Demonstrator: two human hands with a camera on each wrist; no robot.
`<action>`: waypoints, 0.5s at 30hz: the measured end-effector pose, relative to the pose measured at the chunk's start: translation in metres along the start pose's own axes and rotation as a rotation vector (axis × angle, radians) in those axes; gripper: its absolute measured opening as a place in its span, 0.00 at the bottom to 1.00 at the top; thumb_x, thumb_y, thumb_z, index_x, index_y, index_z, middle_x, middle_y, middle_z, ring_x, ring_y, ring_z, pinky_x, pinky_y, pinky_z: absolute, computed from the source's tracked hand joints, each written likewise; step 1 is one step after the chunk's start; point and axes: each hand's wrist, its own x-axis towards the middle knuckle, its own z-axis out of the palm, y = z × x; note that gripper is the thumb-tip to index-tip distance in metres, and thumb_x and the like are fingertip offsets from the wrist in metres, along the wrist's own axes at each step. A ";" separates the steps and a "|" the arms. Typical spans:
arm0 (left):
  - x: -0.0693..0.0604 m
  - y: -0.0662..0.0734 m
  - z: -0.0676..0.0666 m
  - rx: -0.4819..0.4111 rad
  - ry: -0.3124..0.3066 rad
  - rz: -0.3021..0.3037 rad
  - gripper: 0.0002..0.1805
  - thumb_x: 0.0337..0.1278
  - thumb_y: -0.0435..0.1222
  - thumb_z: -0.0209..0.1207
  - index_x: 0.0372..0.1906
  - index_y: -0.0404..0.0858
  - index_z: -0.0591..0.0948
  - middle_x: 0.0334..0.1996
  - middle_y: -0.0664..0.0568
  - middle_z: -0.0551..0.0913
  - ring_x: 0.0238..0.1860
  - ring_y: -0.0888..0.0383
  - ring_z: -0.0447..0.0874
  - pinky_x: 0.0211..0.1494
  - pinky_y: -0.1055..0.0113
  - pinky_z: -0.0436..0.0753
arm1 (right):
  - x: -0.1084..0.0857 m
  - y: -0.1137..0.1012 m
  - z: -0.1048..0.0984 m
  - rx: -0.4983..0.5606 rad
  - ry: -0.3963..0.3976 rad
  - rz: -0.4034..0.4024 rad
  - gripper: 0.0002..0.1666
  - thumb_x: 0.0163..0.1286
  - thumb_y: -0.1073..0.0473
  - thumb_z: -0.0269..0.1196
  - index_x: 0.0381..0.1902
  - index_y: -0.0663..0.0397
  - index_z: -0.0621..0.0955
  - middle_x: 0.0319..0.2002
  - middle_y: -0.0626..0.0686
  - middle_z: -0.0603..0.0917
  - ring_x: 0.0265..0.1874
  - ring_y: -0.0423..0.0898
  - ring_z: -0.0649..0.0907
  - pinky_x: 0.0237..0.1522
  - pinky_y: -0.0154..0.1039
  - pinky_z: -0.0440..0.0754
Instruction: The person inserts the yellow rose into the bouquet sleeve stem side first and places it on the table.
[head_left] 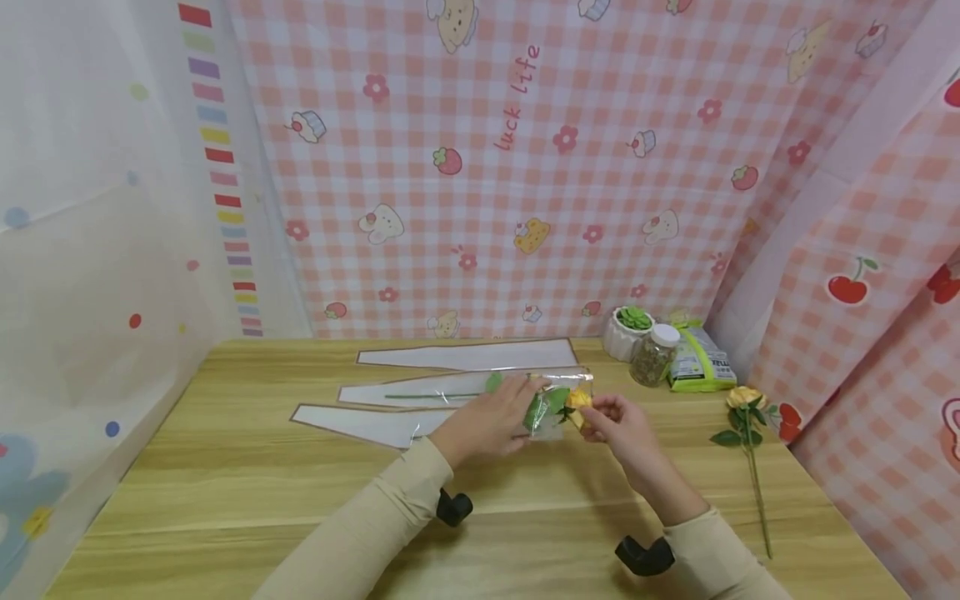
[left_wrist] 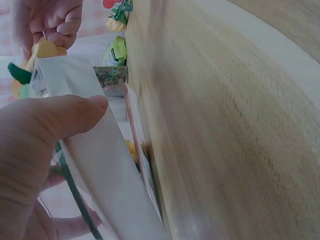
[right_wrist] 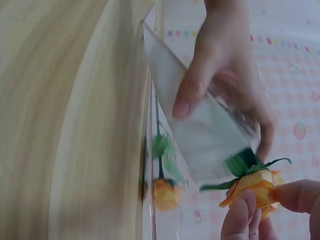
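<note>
My left hand (head_left: 491, 417) grips a tapered flower sleeve (left_wrist: 107, 145), white on one side and clear on the other, its thumb on the white face and fingers on the far side. A yellow-orange artificial rose (right_wrist: 255, 190) pokes out of the sleeve's wide end, its green stem running inside. The right hand (head_left: 622, 429) pinches that rose's head between thumb and fingers. Behind the held sleeve, another sleeve (head_left: 363, 395) lies on the table with a rose (right_wrist: 167, 195) in it. Farther back lies a third sleeve (head_left: 465, 355).
A loose yellow rose (head_left: 750, 425) lies on the wooden table (head_left: 225, 500) at the right. Toward the back right stand a white pot with a succulent (head_left: 626, 335), a white-lidded jar (head_left: 656, 357) and a green-and-white packet (head_left: 699, 358). Patterned cloths (head_left: 480, 192) hang around the table.
</note>
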 end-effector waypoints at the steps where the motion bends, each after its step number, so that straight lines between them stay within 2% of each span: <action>1: 0.000 0.000 0.000 0.007 0.006 0.001 0.50 0.59 0.48 0.69 0.76 0.34 0.55 0.65 0.41 0.69 0.66 0.51 0.68 0.65 0.64 0.77 | -0.001 0.000 0.003 0.009 -0.002 0.006 0.15 0.77 0.64 0.59 0.53 0.69 0.69 0.36 0.50 0.78 0.30 0.40 0.83 0.38 0.32 0.84; 4: 0.000 0.001 -0.002 0.004 0.028 0.002 0.50 0.56 0.47 0.71 0.76 0.35 0.56 0.63 0.43 0.70 0.64 0.52 0.69 0.60 0.66 0.80 | -0.002 -0.001 0.011 0.024 -0.007 0.003 0.15 0.76 0.65 0.59 0.53 0.68 0.68 0.37 0.51 0.78 0.30 0.40 0.83 0.38 0.32 0.84; 7: -0.001 0.002 -0.004 -0.006 0.042 0.012 0.51 0.54 0.46 0.73 0.76 0.35 0.56 0.62 0.44 0.70 0.64 0.52 0.69 0.59 0.67 0.81 | -0.004 -0.001 0.018 0.015 0.011 -0.016 0.13 0.76 0.67 0.59 0.51 0.69 0.69 0.37 0.51 0.78 0.30 0.39 0.82 0.37 0.32 0.84; 9: -0.001 0.002 -0.004 -0.012 0.045 0.017 0.52 0.54 0.45 0.74 0.76 0.35 0.56 0.62 0.44 0.70 0.65 0.52 0.68 0.62 0.66 0.79 | -0.005 -0.001 0.021 0.000 0.024 -0.028 0.12 0.75 0.68 0.59 0.51 0.69 0.70 0.37 0.52 0.79 0.32 0.39 0.82 0.37 0.32 0.83; 15: -0.001 0.003 -0.004 -0.013 0.033 0.008 0.52 0.54 0.46 0.74 0.77 0.37 0.56 0.63 0.44 0.69 0.65 0.52 0.68 0.59 0.64 0.82 | -0.007 0.002 0.027 -0.056 0.036 -0.070 0.12 0.74 0.68 0.60 0.51 0.70 0.74 0.39 0.53 0.81 0.36 0.40 0.80 0.38 0.33 0.80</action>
